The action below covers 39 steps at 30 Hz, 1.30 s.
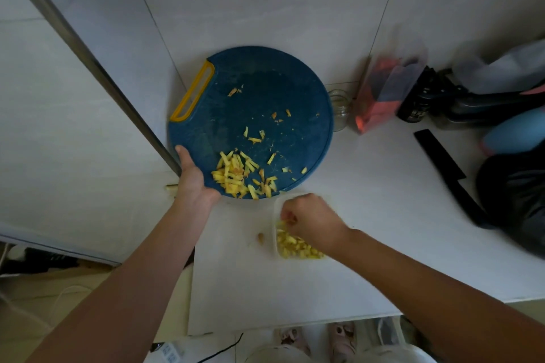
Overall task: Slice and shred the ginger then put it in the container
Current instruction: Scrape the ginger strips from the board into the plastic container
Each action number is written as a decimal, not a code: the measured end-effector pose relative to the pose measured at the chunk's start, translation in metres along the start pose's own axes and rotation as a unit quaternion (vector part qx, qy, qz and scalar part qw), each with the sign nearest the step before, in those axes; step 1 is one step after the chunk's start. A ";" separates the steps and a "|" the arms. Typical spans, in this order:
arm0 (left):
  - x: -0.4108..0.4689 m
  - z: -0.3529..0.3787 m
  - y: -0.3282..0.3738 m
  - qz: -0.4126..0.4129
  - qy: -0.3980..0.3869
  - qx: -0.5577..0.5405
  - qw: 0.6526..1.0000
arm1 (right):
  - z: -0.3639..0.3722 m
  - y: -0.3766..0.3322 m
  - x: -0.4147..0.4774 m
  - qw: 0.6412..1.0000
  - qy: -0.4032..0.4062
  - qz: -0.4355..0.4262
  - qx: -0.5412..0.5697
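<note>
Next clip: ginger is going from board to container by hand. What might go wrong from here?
1. The ginger shreds sit at the near rim of the cutting board, which the left hand grips; a tilt may spill them past the container, where one stray piece already lies on the table.
2. Scattered bits farther up the board may get left behind.

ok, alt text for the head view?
The right hand, fingers curled, pinches ginger shreds over a clear container part-filled with them. The left hand grips the edge of a round blue cutting board, where more ginger strips lie.
</note>
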<state>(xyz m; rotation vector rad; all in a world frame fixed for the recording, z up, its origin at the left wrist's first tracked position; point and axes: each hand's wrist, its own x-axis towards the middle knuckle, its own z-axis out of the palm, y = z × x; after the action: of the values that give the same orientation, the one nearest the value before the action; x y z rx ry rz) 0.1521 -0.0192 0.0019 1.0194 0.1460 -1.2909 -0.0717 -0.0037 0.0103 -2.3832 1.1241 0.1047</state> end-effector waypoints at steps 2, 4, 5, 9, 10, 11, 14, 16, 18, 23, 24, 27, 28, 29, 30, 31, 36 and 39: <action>0.000 0.000 -0.003 -0.001 -0.007 0.004 1.000 | -0.002 0.019 -0.011 1.000 -0.003 0.007 -0.020; 0.002 -0.001 -0.008 -0.001 -0.006 0.008 1.000 | -0.002 0.031 -0.017 0.999 0.009 0.004 -0.031; 0.003 -0.002 -0.010 -0.002 -0.004 0.013 1.000 | -0.002 0.036 -0.019 0.999 0.028 0.010 -0.027; 0.008 -0.002 -0.022 0.008 -0.003 0.050 0.999 | -0.020 0.048 -0.026 0.964 0.237 0.070 0.096; 0.008 -0.001 -0.026 0.008 -0.006 0.059 0.998 | -0.027 0.049 -0.025 0.941 0.310 0.065 0.117; 0.005 0.003 -0.031 0.010 -0.010 0.060 0.998 | -0.033 0.051 -0.020 0.924 0.349 0.057 0.146; 0.002 0.010 -0.047 0.005 -0.013 0.061 0.998 | -0.037 0.059 0.008 0.934 0.272 0.051 0.227; -0.002 0.016 -0.056 -0.007 -0.028 0.064 0.998 | -0.029 0.059 0.026 0.949 0.232 0.039 0.210; -0.005 0.022 -0.064 -0.014 -0.026 0.063 0.998 | -0.016 0.051 0.035 0.957 0.210 0.001 0.199; -0.016 0.036 -0.082 0.000 -0.053 0.050 0.997 | 0.011 0.023 0.043 0.964 0.237 -0.083 0.092; -0.014 0.037 -0.084 -0.005 -0.062 0.040 0.997 | 0.013 0.021 0.044 0.962 0.245 -0.087 0.083; -0.014 0.037 -0.086 -0.018 -0.084 0.037 0.996 | 0.018 0.026 0.048 0.953 0.279 -0.106 0.055; -0.013 0.037 -0.087 -0.022 -0.094 0.039 0.995 | 0.019 0.029 0.047 0.948 0.294 -0.113 0.047; -0.014 0.037 -0.087 -0.027 -0.101 0.037 0.994 | 0.020 0.031 0.047 0.943 0.309 -0.118 0.042; -0.014 0.036 -0.089 -0.030 -0.106 0.036 0.993 | 0.022 0.031 0.046 0.938 0.323 -0.121 0.038; -0.015 0.037 -0.089 -0.033 -0.110 0.036 0.993 | 0.024 0.032 0.044 0.932 0.339 -0.122 0.036; -0.012 0.036 -0.087 -0.038 -0.105 0.045 0.993 | 0.047 0.038 0.026 0.920 0.373 -0.115 0.025; -0.007 0.032 -0.080 -0.023 -0.098 0.056 0.993 | 0.060 0.042 0.010 0.927 0.358 -0.112 0.025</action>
<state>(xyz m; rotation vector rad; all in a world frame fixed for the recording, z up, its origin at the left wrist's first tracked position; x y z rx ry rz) 0.0691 -0.0304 -0.0191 0.9824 -0.0554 -1.4466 -0.0877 -0.0052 -0.0617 -2.5420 1.1022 -0.9295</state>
